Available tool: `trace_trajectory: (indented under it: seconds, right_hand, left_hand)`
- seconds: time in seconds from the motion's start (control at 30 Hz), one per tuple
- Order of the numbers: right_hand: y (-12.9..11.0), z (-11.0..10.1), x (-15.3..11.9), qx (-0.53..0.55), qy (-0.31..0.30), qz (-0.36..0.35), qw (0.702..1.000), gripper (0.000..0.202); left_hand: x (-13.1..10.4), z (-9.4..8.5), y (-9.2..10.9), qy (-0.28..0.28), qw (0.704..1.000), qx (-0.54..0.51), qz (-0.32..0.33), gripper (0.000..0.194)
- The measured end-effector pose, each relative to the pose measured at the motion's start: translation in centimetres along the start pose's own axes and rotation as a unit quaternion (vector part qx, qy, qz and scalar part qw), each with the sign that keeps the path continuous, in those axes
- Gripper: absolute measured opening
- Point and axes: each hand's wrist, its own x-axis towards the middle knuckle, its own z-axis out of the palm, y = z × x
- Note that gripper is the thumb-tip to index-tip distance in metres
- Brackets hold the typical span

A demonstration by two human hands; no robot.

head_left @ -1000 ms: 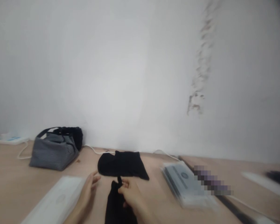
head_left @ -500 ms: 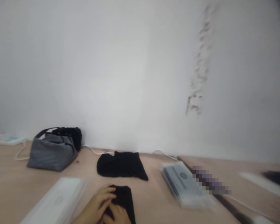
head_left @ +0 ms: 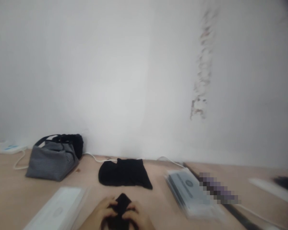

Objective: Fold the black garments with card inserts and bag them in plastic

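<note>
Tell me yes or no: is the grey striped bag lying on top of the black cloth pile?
No, the grey striped bag sits apart, left of the black cloth pile, bare table between them.

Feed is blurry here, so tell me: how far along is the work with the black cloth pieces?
One flat black cloth piece already lies on the table near the wall. In hand: left hand and right hand both grip a small bunched black cloth. Whether more pieces remain cannot be seen; clear packets lie alongside.
</note>
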Motion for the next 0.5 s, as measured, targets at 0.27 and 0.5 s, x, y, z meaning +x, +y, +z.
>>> trace_trajectory:
  seconds: [0.27,0.5]
  right_hand:
    - [0.1,-2.4,0.7,0.344,0.096,0.257,0.898,0.029]
    - [2.6,-1.7,0.3,0.192,0.122,0.268,0.936,0.023]
  left_hand:
    - [0.8,0.6,1.5,0.047,0.968,-0.235,-0.076,0.048]
    - [1.7,2.2,0.1,0.028,0.909,-0.386,-0.153,0.055]
